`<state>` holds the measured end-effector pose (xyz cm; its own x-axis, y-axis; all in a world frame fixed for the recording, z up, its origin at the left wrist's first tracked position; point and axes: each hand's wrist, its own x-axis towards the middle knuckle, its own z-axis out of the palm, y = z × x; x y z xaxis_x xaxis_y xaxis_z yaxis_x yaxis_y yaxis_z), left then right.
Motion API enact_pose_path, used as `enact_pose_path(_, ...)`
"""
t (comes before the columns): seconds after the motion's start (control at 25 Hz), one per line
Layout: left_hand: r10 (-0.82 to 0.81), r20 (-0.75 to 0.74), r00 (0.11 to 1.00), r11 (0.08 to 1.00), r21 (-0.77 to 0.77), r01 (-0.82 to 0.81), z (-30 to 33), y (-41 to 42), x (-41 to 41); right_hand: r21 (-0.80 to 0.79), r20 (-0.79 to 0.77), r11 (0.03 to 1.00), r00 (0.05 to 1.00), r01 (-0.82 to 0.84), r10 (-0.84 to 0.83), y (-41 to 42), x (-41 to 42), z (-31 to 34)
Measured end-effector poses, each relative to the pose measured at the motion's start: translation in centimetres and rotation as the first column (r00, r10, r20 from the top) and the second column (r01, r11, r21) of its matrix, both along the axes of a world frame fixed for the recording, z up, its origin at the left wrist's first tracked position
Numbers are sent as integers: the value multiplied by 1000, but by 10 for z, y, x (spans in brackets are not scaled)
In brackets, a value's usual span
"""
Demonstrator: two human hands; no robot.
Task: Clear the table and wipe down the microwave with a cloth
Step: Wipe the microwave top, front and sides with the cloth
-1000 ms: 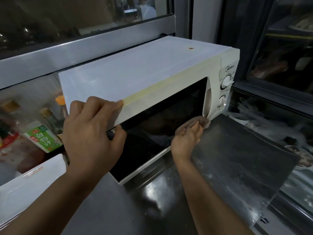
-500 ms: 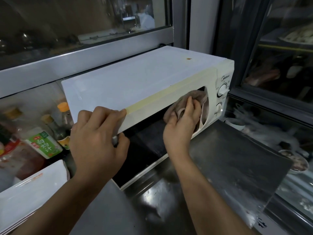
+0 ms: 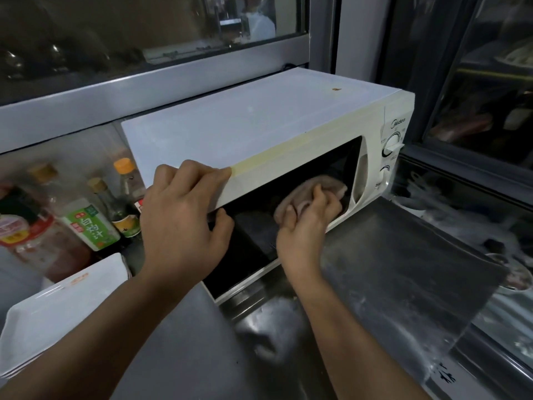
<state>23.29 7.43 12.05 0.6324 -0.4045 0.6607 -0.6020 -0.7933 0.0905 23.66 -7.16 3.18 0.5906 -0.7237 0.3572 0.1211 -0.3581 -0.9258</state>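
A: Hard to make out behind the dark glass door of the white microwave (image 3: 259,125); only reflections there. Cut off at the frame's left edge: a red-labelled bottle (image 3: 17,226).

B: Also blurred: the print on the green-labelled bottle (image 3: 86,223). Unclear what fills these bottles; brownish in the one with the orange cap (image 3: 127,194).

A: About the hands?

B: Left hand (image 3: 181,226) gripping the microwave's front top edge, fingers curled over the top, thumb under. Right hand (image 3: 305,223) pressing a bunched pinkish cloth (image 3: 317,189) on the door glass near the handle, fingers curled round it.

A: Standing on the steel counter (image 3: 389,269), against the window. White trays (image 3: 57,307) stacked at left, partly hidden by the left forearm.
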Motion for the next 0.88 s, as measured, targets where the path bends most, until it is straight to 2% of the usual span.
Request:
enact_pose_path(0.12, -116, -88, 989, 993, -42, 113, 8, 9, -7, -101, 128, 994, 992, 31, -18, 13, -1, 19)
enact_pose_path(0.2, -118, -93, 989, 991, -73, 111, 9, 20, -14, -134, 139, 991, 990, 25, -6, 20, -4, -1)
enact_pose_path(0.28, -55, -78, 995, 996, -67, 50, 5, 32, -21, -94, 39, 996, 999, -9, 13, 28, -11, -34)
enact_pose_path(0.4, 16, -64, 998, 999, -35, -18, -5, 48, -27, 67, -131, 998, 991, -23, 31, 29, -21, -62)
enact_pose_path(0.52, -23, -67, 997, 1000, -17, 22, -9, 58, -29, 147, -208, 989, 977, -12, 42, 22, -23, -49)
enact_pose_path(0.6, -57, -85, 995, 998, -25, 55, -9, 62, -30, 124, -113, 989, 990, -75, 90, 24, -22, -17)
enact_pose_path(0.72, -80, -129, 988, 996, -44, 75, -8, 66, -31, -49, 87, 992, 989, -113, 117, 37, -17, 21)
enact_pose_path(0.8, -87, -157, 984, 995, -56, 79, -8, 68, -30, -98, 142, 991, 985, -87, 100, 45, -18, 19)
enact_pose_path(0.88, -101, -178, 979, 994, -66, 90, -9, 70, -30, -119, 111, 991, 991, -63, 76, 53, -23, -13)
